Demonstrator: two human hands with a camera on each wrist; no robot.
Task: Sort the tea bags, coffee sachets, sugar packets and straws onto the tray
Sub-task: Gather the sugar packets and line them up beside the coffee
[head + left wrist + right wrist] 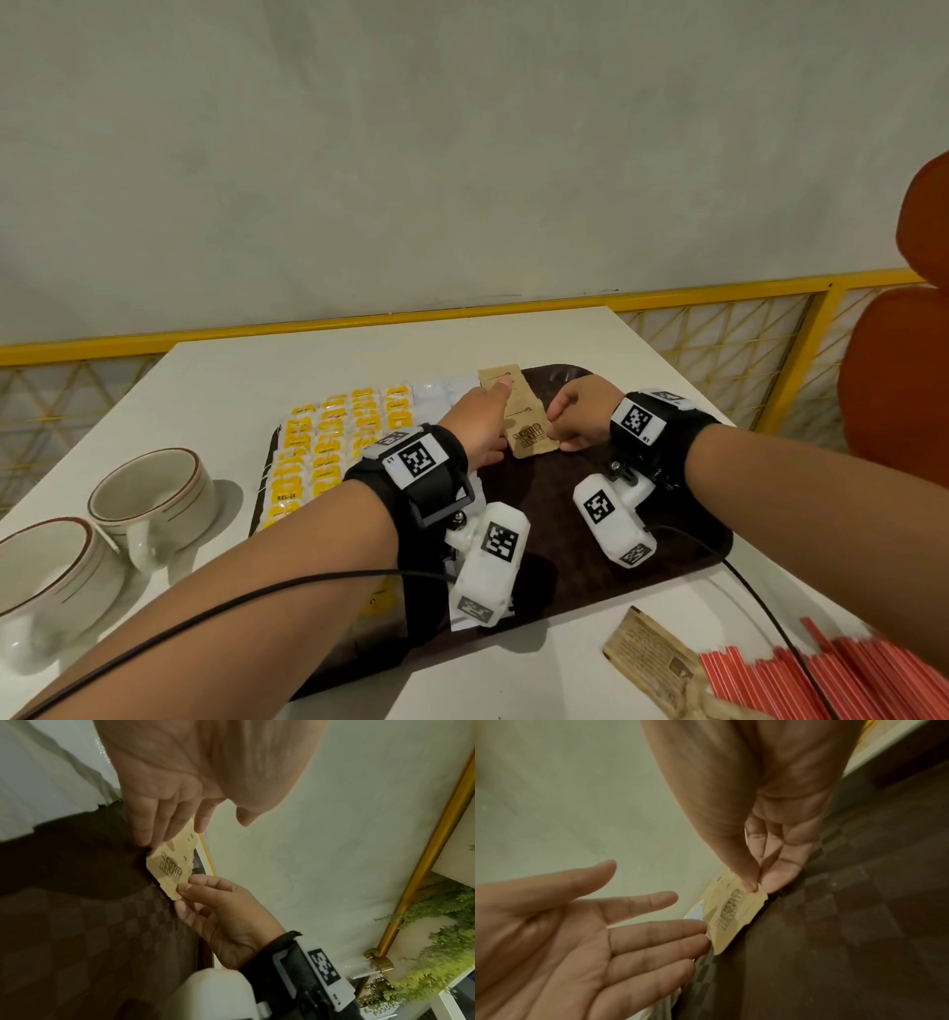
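Brown paper packet (pixel 531 437) sits at the far middle of the dark tray (pixel 616 539), just right of the white packets (pixel 441 395), overlapping another brown packet (pixel 500 383) at its 12 o'clock. My right hand (pixel 580 413) pinches its near right corner between thumb and forefinger. My left hand (pixel 482 421) lies flat and relaxed, fingers straight, fingertips (pixel 144 839) touching the packet's left edge, grasping nothing. Yellow tea bags (pixel 328 442) fill the tray's left side in rows, at 9 o'clock from the packet. Off the tray, at 5 o'clock, more brown packets (pixel 652 663) lie on the white table (pixel 231 380) beside a heap of red straws (pixel 832 678). Two cups (pixel 154 493) stand at 8 o'clock.
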